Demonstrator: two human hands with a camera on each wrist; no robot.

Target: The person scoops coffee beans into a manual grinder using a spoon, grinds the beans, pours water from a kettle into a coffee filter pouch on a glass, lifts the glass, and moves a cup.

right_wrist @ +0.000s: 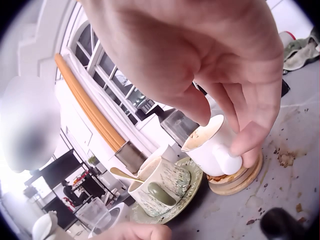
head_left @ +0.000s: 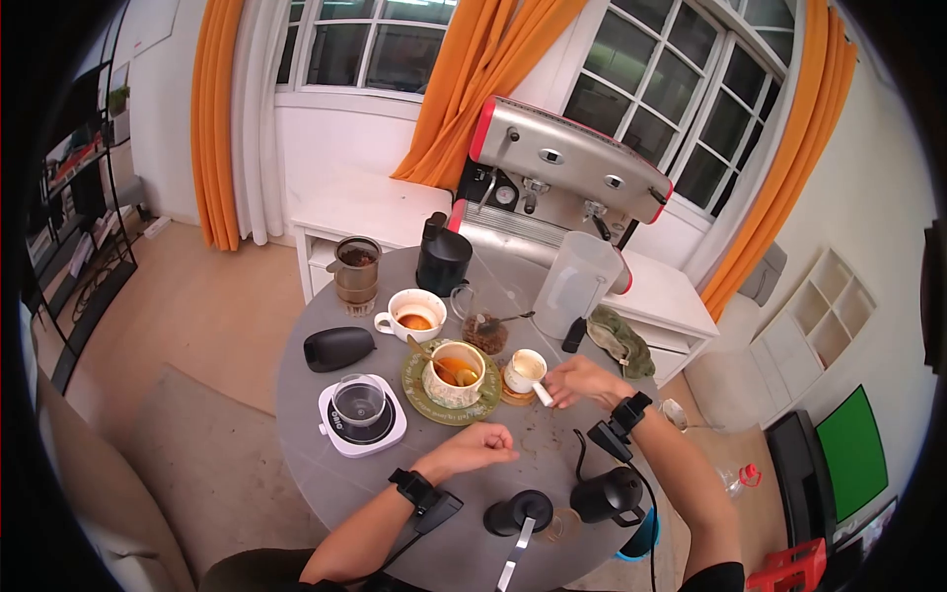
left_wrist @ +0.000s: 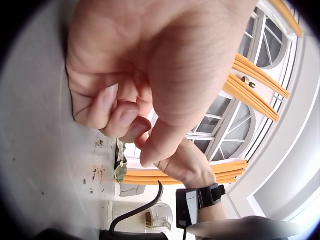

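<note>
My right hand [head_left: 584, 381] is at the straight handle [right_wrist: 229, 161] of a small white cup [right_wrist: 202, 145], its fingers bent against the handle. The thumb sits apart, near the cup's rim. Brown residue marks the inside of this cup, which stands on a round wooden coaster [right_wrist: 240, 180]. My left hand [head_left: 469, 449] rests on the table, side down, fingers loosely curled around nothing. Beyond it, a patterned cup [head_left: 452, 390] of amber liquid, with a gold spoon [head_left: 422, 351] in it, stands on a green saucer [head_left: 419, 395].
A white scale [head_left: 380, 434] bearing a glass vessel [head_left: 359, 403] stands left. Near me are a hand grinder [head_left: 518, 513] and a black gooseneck kettle [head_left: 607, 495]. Behind stand a white mug [head_left: 400, 314], a glass jug of brown granules [head_left: 483, 333] and a tall clear pitcher [head_left: 577, 281].
</note>
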